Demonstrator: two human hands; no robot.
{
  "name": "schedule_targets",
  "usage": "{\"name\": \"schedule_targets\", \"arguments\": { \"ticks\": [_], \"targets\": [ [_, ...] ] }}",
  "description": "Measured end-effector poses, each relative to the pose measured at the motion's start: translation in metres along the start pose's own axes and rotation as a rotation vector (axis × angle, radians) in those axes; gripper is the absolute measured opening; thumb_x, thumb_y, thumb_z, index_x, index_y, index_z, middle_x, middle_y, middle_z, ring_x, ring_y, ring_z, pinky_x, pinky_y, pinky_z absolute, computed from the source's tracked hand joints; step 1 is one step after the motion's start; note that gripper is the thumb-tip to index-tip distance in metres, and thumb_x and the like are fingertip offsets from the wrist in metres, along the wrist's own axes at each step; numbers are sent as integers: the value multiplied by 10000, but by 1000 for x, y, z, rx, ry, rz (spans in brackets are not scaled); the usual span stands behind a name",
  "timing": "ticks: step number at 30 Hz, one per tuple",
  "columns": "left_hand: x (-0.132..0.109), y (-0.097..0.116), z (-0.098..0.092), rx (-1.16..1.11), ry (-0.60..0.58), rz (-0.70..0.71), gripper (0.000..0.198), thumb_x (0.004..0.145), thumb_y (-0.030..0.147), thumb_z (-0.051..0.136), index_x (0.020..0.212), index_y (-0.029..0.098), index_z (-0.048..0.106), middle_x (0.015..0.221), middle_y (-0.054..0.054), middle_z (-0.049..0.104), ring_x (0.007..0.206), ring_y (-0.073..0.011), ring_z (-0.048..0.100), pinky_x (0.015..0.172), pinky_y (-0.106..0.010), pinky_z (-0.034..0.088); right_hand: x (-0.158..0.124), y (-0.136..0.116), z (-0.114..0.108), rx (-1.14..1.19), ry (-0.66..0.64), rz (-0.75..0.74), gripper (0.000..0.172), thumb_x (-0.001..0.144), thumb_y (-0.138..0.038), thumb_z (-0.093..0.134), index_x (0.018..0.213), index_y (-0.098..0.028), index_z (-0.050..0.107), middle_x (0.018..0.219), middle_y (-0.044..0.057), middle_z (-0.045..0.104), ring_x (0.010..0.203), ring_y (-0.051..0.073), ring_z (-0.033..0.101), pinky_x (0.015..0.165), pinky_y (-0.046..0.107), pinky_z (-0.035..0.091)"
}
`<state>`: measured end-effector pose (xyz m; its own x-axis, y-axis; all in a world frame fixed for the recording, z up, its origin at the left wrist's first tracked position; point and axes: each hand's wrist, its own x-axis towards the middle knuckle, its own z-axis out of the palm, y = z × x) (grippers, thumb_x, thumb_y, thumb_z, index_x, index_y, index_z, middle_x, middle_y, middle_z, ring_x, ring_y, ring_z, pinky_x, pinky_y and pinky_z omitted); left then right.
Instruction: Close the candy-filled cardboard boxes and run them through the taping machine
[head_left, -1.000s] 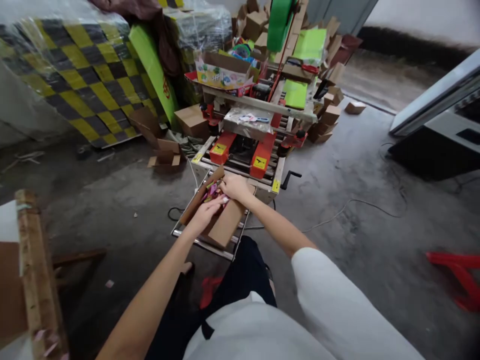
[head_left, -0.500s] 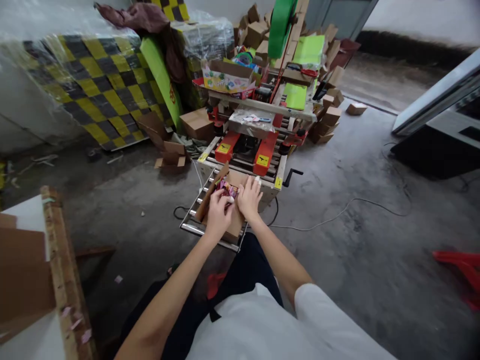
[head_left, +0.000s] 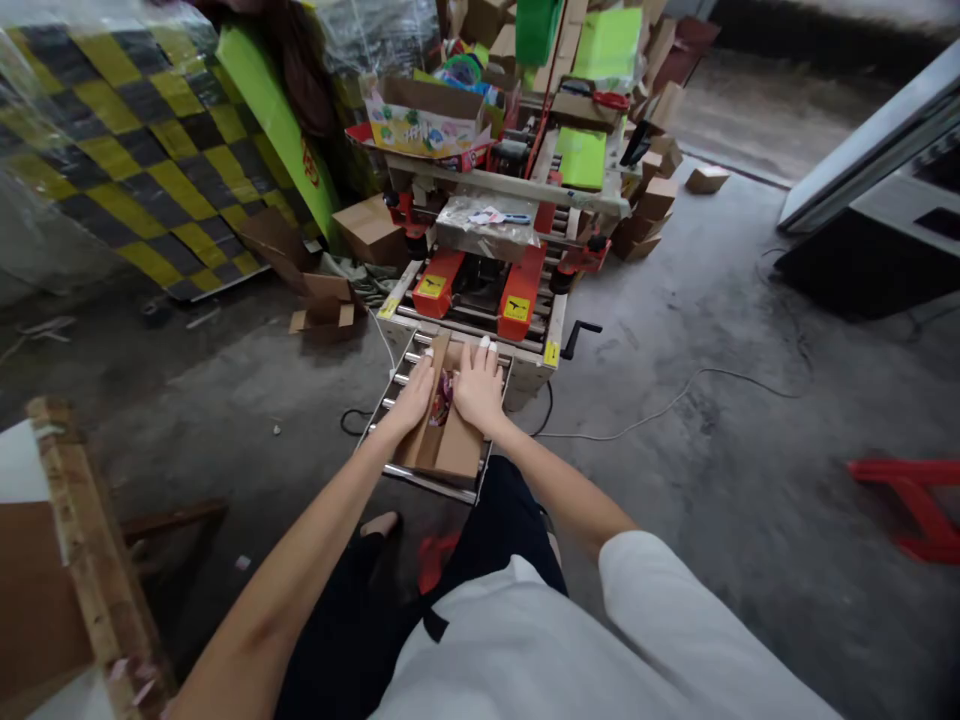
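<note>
A brown cardboard box [head_left: 456, 452] sits on a short roller conveyor [head_left: 431, 482] in front of me. Small pink and purple packets [head_left: 442, 397] show through the gap between its top flaps. My left hand [head_left: 412, 398] lies with fingers stretched along the left flap. My right hand [head_left: 478, 385] rests flat on the right flap, its fingers pointing away from me. White coverings show on some fingertips of both hands. Neither hand grasps anything.
Beyond the box stands a carton-sealing machine with orange-red belts [head_left: 522, 295] and a crank handle [head_left: 581, 338]. A printed carton [head_left: 427, 125] sits on top. Stacked wrapped boxes [head_left: 150, 130] stand at the left. A wooden-edged table [head_left: 90, 530] is near left; a cable [head_left: 660, 415] crosses the floor.
My left hand has moved off the packets to the left flap, which is now folded further inward. My right hand presses over the right flap. The view has tilted down.
</note>
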<state>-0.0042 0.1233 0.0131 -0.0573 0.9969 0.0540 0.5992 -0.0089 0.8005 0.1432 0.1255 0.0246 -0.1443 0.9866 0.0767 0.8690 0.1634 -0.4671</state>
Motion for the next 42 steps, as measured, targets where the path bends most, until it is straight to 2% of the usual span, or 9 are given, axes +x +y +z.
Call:
{"name": "schedule_targets", "arguments": {
  "ticks": [8,14,20,23,27,30,33,38,42],
  "targets": [
    [-18,42,7,767,-60,-77,576,1039,390,340,1599,260,366,1685,-211,212,1364,-459,508,996,-629,515,11,-3,-2,0,-7,-1,624,1046,-286,342,1616,-50,247,1676,268,170,1547,400,183,1194,619,263],
    [-1,38,-3,465,-195,-139,593,1033,355,362,1595,170,367,1665,-214,263,1485,-357,406,1182,-505,397,-26,-7,-3,27,-37,-104,702,1038,-379,386,1619,-22,216,1677,276,156,1560,400,172,1229,632,170],
    [8,21,-8,189,-142,-37,572,957,224,456,1517,107,478,1591,-168,445,1506,-286,386,1266,-439,286,-98,-16,17,12,-77,-482,1145,785,-520,802,1614,0,205,1678,303,90,1572,440,64,1258,611,88],
    [-15,19,-18,159,-34,-50,530,935,185,493,1454,86,529,1493,-189,553,1409,-298,513,1225,-485,366,-69,-7,12,-28,-77,-533,1051,775,-391,830,1567,46,295,1631,341,224,1533,463,190,1248,578,154],
    [-85,15,-38,188,180,-63,424,939,180,577,1357,115,603,1357,-193,652,1238,-263,650,1092,-424,526,32,33,-13,-128,5,-533,903,781,-396,830,1458,59,444,1515,391,377,1450,484,323,1170,570,283],
    [-154,11,-72,252,365,-40,357,931,178,629,1288,177,642,1317,-155,674,1176,-205,677,999,-326,572,116,47,-7,-172,46,-572,873,773,-454,845,1425,-1,482,1409,398,469,1378,463,420,1065,578,364],
    [-239,9,-132,355,652,-44,359,951,231,600,1305,172,585,1397,-166,588,1336,-245,555,1158,-423,455,133,34,20,-80,308,-484,890,844,-445,776,1507,-4,379,1442,435,401,1424,471,356,1061,632,331],
    [-343,4,-262,851,1354,-340,536,908,454,620,1306,109,522,1340,-244,542,1331,-380,465,1162,-573,335,11,-13,82,144,140,-739,667,891,-420,639,1479,-158,464,1453,297,480,1368,434,449,1042,656,395],
    [-344,7,-322,1102,1031,-750,518,931,536,502,1150,95,662,1134,-236,672,1160,-403,573,1054,-531,380,-79,-68,123,368,-245,-862,491,859,-338,609,1324,-180,618,1337,211,613,1284,365,564,1050,570,472]
  ]
}}
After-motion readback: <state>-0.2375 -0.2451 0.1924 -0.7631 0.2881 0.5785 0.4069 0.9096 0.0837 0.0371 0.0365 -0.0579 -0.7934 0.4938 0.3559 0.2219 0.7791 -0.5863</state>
